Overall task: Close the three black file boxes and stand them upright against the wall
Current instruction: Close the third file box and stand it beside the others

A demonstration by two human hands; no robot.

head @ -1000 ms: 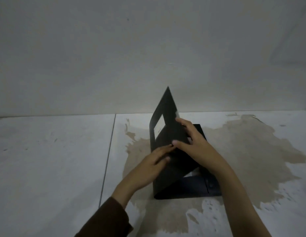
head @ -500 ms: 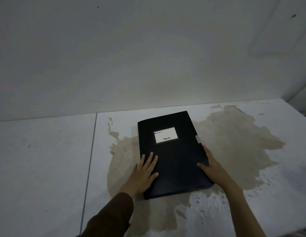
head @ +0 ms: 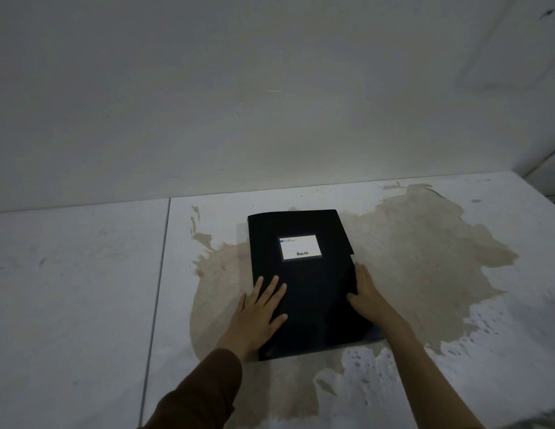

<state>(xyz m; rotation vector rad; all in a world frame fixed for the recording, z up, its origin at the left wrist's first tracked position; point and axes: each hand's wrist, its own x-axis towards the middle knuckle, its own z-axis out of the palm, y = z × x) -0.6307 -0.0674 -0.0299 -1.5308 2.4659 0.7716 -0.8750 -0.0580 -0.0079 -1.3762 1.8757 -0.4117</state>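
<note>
One black file box (head: 313, 292) lies flat on the white surface, lid down, with a white label (head: 300, 247) on its cover. My left hand (head: 259, 314) rests flat on the near left part of the cover, fingers spread. At the box's right edge my right hand (head: 367, 297) curls around the side, thumb on top of the cover. The far end of the box lies a short way from the wall (head: 270, 103). No other file box is in view.
A large tan stain (head: 425, 258) spreads over the white surface under and to the right of the box. A seam (head: 158, 289) runs front to back on the left. The surface ends at the far right (head: 542, 187).
The lid, raised one second ago, came down flat on the box. My left hand now lies on the cover and my right hand has moved to the right edge.
</note>
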